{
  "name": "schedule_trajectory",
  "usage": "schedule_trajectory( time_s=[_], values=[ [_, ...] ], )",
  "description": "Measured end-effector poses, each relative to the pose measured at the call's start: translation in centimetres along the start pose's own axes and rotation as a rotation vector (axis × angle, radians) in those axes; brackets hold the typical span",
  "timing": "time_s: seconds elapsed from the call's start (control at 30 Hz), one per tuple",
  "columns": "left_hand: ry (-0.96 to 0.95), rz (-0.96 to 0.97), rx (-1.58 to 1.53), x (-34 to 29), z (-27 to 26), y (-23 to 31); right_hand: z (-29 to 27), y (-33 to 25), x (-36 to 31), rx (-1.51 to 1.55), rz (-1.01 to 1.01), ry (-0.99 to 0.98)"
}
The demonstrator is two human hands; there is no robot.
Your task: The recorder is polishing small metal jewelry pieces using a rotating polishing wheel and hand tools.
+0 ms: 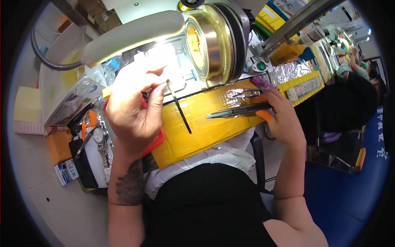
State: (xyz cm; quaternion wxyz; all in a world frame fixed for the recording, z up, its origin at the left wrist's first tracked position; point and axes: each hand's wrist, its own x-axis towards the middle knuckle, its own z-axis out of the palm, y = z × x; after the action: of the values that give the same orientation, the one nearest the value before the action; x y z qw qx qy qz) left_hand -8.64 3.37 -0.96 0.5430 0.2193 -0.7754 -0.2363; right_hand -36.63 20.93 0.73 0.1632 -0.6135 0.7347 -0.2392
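Black stick [181,112] pinched in left hand [132,101]; right hand [284,119] gripping dark pointed tool [234,111]; white lettering [382,153] farther right.

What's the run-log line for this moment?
left hand: slim black stick at fingertips | right hand: at dark pointed tool | below: yellow work surface

Left hand [138,105] raised, thumb and forefinger drawn together in a pinch; left forearm [129,185] tattooed, nearly upright in view; right hand [284,119] turned inward, fingers curved, thumb opposed below; right arm [290,175] bent at the elbow.
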Motion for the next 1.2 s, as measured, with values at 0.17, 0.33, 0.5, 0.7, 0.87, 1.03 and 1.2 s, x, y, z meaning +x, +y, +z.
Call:
schedule_trajectory(
  time_s=[0.17, 0.33, 0.5, 0.7, 0.87, 1.03, 1.2],
  values=[
    [-0.077, 0.026, 0.041, -0.1, -0.6, 0.3, -1.7, -0.3, -0.5, 0.615, -0.033, -0.12],
    [-0.034, 0.041, 0.05, -0.4, -0.6, 0.0, 0.9, -5.9, 2.8, 0.412, -0.372, -0.229],
    [-0.117, 0.027, 0.063, 0.0, -1.0, 0.4, 0.3, -7.2, 3.4, 0.396, -0.454, -0.157],
    [-0.162, 0.073, 0.1, -0.1, -1.1, 0.0, -0.1, -10.3, 4.1, 0.392, -0.575, 0.342],
    [-0.054, 0.092, 0.138, 0.0, -0.7, 0.1, 1.8, -10.6, 4.9, 0.304, -0.601, 0.332],
    [-0.106, 0.087, 0.152, -0.3, -1.1, 0.1, 1.9, -11.0, 4.8, 0.111, -0.591, 0.348],
    [-0.127, 0.078, 0.17, -0.4, -1.3, -0.1, 2.4, -11.2, 5.0, 0.177, -0.593, 0.357]
  ],
)
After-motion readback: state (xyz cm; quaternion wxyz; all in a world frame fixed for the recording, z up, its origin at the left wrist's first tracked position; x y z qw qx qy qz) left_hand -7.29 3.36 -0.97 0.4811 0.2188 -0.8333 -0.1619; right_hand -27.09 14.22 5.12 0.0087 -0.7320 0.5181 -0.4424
